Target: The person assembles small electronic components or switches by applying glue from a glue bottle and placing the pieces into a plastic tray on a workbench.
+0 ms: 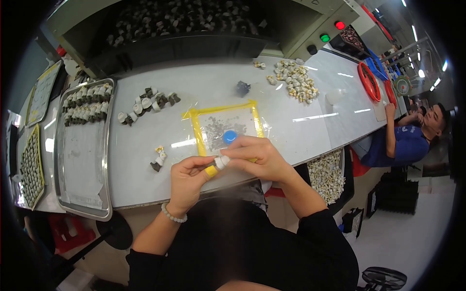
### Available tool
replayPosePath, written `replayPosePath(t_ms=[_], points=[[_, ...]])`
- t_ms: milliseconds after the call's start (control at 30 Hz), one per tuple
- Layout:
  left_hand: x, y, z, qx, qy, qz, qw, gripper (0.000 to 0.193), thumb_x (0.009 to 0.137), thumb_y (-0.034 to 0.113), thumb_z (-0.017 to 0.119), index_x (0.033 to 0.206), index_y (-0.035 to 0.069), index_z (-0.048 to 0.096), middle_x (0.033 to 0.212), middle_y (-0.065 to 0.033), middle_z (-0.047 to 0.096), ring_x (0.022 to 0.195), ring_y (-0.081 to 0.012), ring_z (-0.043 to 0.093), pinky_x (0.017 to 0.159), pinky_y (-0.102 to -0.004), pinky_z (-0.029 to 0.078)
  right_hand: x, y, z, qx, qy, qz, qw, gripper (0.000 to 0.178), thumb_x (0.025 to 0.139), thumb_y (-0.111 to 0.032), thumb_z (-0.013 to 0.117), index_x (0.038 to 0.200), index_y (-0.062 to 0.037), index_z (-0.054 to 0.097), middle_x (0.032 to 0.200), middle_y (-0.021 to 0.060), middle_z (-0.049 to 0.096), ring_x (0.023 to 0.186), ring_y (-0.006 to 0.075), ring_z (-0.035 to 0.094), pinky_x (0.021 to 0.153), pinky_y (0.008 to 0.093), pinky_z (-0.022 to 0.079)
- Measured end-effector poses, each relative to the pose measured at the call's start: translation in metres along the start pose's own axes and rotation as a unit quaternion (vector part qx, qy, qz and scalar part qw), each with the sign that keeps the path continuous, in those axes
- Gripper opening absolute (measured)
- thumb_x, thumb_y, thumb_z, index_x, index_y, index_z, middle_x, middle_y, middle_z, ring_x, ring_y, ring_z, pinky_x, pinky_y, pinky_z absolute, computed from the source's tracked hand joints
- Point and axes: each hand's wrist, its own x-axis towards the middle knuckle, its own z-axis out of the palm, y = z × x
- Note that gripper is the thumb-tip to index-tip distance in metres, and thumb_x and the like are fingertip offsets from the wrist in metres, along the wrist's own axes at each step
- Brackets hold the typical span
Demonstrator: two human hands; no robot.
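Near the table's front edge, my left hand and my right hand meet around a small white figurine piece. Both hands pinch it between thumb and fingers, which cover part of it. Something yellow wraps my left thumb tip. Just beyond my fingers sits a round blue cap, inside a yellow-taped rectangle with dark smudges. Left of it, a white figurine with a dark base lies by itself. Farther back is a loose group of similar dark-and-white figurines.
A metal tray at left holds rows of figurines. White-and-yellow pieces are piled at back right, near a dark lump. A machine with lit buttons spans the back. At right, a person in blue sits near red trays.
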Motion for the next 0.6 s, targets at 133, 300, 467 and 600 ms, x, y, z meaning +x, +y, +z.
replayPosePath(t_ms=[133, 300, 467, 600], points=[[-0.003, 0.002, -0.003, 0.000, -0.011, -0.006, 1.000, 0.018, 0.084, -0.006, 0.060, 0.103, -0.008, 0.059, 0.103, -0.0208, 0.063, 0.090, -0.0271, 0.065, 0.078, -0.0379, 0.058, 0.003, -0.010, -0.001, -0.037, -0.023, 0.010, 0.999, 0.023, 0.078, -0.003, 0.068, 0.100, 0.0012, 0.068, 0.086, 0.0093, 0.065, 0.076, 0.0199, 0.062, 0.067, 0.0275, 0.048], [-0.004, 0.008, 0.001, 0.026, -0.014, -0.050, 0.998, 0.017, 0.084, -0.007, 0.060, 0.101, -0.008, 0.059, 0.101, -0.0167, 0.063, 0.093, -0.0243, 0.064, 0.083, -0.0335, 0.055, 0.002, 0.002, -0.013, 0.007, -0.054, 0.033, 0.998, 0.021, 0.078, -0.004, 0.068, 0.099, -0.0004, 0.069, 0.086, 0.0093, 0.066, 0.076, 0.0196, 0.062, 0.068, 0.0275, 0.048], [-0.026, 0.033, -0.003, 0.419, 0.001, 0.169, 0.892, 0.027, 0.072, -0.008, 0.065, 0.098, -0.005, 0.062, 0.094, -0.0128, 0.063, 0.083, -0.0237, 0.061, 0.074, -0.0326, 0.051, 0.022, 0.029, -0.074, -0.157, 0.136, 0.085, 0.975, 0.015, 0.081, -0.007, 0.066, 0.095, -0.0022, 0.069, 0.092, 0.0085, 0.066, 0.079, 0.0161, 0.061, 0.068, 0.0260, 0.048], [-0.029, 0.044, -0.024, 0.655, 0.037, 0.342, 0.673, 0.034, 0.062, -0.006, 0.066, 0.096, -0.002, 0.063, 0.088, -0.0143, 0.057, 0.082, -0.0323, 0.053, 0.072, -0.0393, 0.046, 0.038, 0.076, -0.119, -0.363, 0.187, 0.025, 0.912, 0.024, 0.077, -0.003, 0.065, 0.101, -0.0031, 0.066, 0.099, 0.0094, 0.063, 0.081, 0.0222, 0.062, 0.069, 0.0300, 0.049]])
